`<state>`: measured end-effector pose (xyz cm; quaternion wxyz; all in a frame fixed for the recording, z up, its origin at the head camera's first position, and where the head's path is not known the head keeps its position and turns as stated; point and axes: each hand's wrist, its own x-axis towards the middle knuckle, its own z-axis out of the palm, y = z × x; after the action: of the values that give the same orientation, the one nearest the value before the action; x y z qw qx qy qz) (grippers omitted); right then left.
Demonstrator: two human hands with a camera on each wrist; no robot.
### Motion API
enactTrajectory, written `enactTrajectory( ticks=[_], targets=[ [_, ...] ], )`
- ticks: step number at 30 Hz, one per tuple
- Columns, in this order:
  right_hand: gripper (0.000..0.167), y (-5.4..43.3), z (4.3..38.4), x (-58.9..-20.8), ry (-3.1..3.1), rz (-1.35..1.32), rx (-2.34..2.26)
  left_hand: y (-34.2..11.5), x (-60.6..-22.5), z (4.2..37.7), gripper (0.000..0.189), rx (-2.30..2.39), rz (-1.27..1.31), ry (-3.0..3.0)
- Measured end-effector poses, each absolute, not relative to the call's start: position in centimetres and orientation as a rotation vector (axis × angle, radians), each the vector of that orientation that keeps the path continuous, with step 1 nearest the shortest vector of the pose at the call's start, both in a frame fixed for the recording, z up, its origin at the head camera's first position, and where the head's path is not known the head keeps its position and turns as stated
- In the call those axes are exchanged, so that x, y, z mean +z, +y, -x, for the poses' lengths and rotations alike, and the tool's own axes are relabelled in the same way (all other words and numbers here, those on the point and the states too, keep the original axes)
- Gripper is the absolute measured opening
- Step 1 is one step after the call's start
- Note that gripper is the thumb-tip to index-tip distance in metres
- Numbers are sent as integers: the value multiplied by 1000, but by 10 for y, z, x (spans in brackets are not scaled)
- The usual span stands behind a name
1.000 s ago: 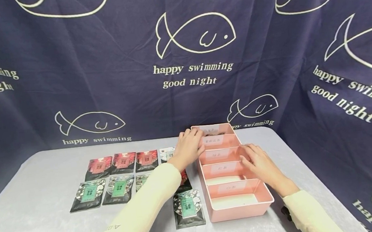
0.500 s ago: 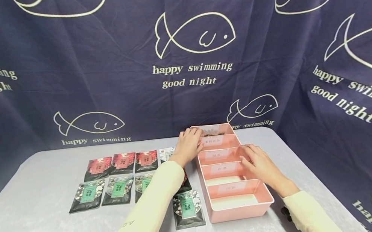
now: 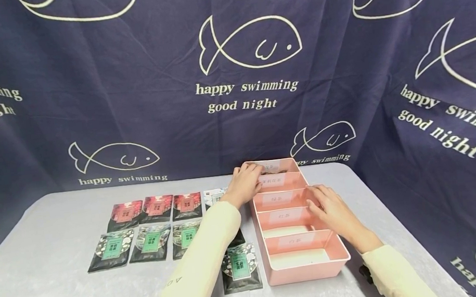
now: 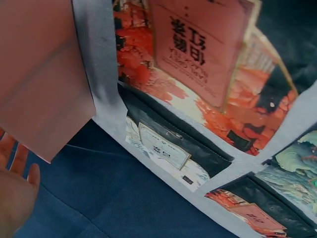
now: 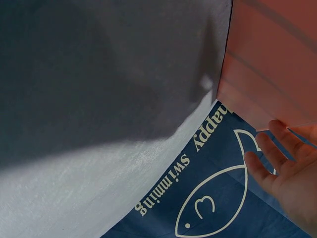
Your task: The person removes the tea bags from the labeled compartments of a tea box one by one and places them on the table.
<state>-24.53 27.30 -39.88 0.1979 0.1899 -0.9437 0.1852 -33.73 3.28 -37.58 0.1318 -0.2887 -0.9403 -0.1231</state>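
Note:
A long pink divided box [image 3: 307,273] with paper labels in its compartments stands right of the middle of the table. My left hand [image 3: 243,184] rests at its left rim near the far end, fingertips reaching over the edge and partly hidden. In the left wrist view the loosely bent fingers [image 4: 19,159] meet the box wall. My right hand [image 3: 338,215] lies along the right rim, fingers over the edge near the middle compartments. The right wrist view shows those fingers [image 5: 285,136] relaxed against the wall. Something dark [image 3: 281,171] lies in the farthest compartment.
Left of the box lie tea sachets in two rows, among them a red one [image 3: 157,209] and a green-labelled one [image 3: 150,243]. Another green-labelled sachet [image 3: 240,269] lies close beside the box. My left sleeve [image 3: 205,253] covers part of them. A dark fish-print cloth [image 3: 258,132] hangs behind.
My left hand has shifted slightly to the right and forward along the rim, its forearm swinging right and uncovering more of a green-labelled sachet. My right hand and the box stay in place.

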Motion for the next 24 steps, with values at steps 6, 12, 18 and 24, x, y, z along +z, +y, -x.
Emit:
enactTrajectory(
  ticks=[6,12,18,24],
  targets=[
    [41,272,245,-398,-2646,-538,511,34,-377,340,39,-425,857,-2797],
    [41,272,246,-397,-2644,-540,506,34,-375,340,37,-452,861,-2784],
    [41,273,246,-397,-2643,-543,501,32,-377,337,29,-481,842,-2677],
    [41,273,246,-397,-2634,-548,497,32,-382,336,21,-477,766,-2583]
  ],
)
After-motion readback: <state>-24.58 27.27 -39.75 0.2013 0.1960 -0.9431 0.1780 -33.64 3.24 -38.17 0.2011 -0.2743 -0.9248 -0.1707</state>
